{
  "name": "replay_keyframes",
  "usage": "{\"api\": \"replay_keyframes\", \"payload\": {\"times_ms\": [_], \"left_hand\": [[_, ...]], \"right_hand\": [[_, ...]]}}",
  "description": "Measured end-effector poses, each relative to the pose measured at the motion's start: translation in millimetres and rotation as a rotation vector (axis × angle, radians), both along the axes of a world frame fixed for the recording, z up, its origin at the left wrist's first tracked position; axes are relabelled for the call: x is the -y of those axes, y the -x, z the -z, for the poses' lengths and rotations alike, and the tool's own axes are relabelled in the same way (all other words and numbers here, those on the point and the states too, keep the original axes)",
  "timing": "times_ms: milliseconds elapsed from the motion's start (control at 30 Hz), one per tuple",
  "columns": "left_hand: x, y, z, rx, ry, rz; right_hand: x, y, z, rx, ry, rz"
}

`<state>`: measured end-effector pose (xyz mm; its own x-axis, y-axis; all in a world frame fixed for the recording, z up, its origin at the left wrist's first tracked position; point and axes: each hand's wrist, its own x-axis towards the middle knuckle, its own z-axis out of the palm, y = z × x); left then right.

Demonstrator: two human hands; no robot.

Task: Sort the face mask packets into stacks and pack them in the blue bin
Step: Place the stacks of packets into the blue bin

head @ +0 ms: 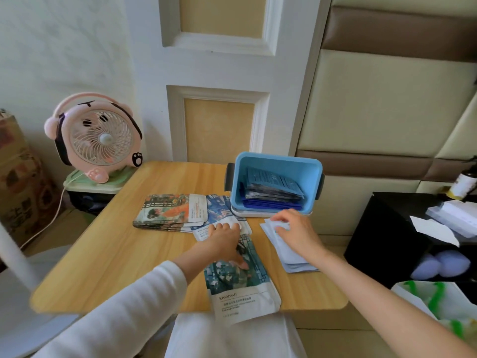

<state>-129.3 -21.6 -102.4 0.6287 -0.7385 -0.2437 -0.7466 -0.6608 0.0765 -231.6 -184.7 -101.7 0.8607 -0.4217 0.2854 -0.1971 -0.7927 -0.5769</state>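
The blue bin (278, 158) stands at the table's far right and holds dark blue packets (273, 188) leaning inside. Left of it lies a fanned stack of orange-picture packets (170, 210), with blue-picture packets (219, 206) beside them. A stack of green-picture packets (241, 288) overhangs the front edge. My left hand (224, 241) lies flat across the middle packets, fingertips on a white-ended one (227, 224), thumb on the green stack. My right hand (296, 231) rests on a stack of pale packets (294, 262), fingers curled over its far end just before the bin.
The wooden table (116, 254) is small, with bare surface on its left half. A pink fan (98, 140) stands on a green-lidded box beyond the left corner. A black shelf (382, 241) with boxes and papers sits close on the right.
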Motion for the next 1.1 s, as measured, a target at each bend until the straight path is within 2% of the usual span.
{"api": "replay_keyframes", "payload": {"times_ms": [100, 267, 333, 433, 500, 567, 633, 700, 767, 833, 900, 1000, 1067, 1100], "left_hand": [[3, -3, -1, -0.125, 0.048, -0.07], [-10, -12, -3, -0.205, 0.344, -0.122], [-19, -15, -5, -0.308, 0.515, -0.19], [-35, -13, -19, -0.611, 0.909, -0.303], [-41, -12, -27, -0.666, 1.105, -0.359], [-44, -14, -32, -0.687, 1.219, -0.395], [-47, -18, -36, -0.683, 1.195, -0.394], [-46, -22, -40, -0.611, 1.069, -0.34], [-42, -27, -38, -0.501, 0.861, -0.245], [-36, -29, -26, -0.357, 0.588, -0.178], [-31, -30, -9, -0.274, 0.413, -0.162], [-30, -29, 6, -0.215, 0.371, -0.155], [-32, -28, 7, -0.208, 0.413, -0.135], [-34, -28, 6, -0.261, 0.48, -0.141]], "right_hand": [[-23, 4, -3, -0.086, -0.185, -0.169], [-29, 8, 3, -0.253, -0.4, -0.218], [-30, 10, 5, -0.315, -0.502, -0.226], [-34, 11, 0, -0.353, -0.603, -0.257], [-34, 10, -10, -0.283, -0.678, -0.251], [-30, 8, -20, -0.226, -0.741, -0.214], [-28, 8, -28, -0.27, -0.786, -0.196], [-32, 8, -30, -0.401, -0.793, -0.207], [-46, 8, -25, -0.5, -0.703, -0.193], [-61, 8, -15, -0.503, -0.556, -0.161], [-73, 6, -4, -0.473, -0.533, -0.117], [-82, 2, 4, -0.45, -0.62, -0.044], [-82, 2, 2, -0.437, -0.67, -0.043], [-80, 1, -1, -0.42, -0.673, -0.058]]}}
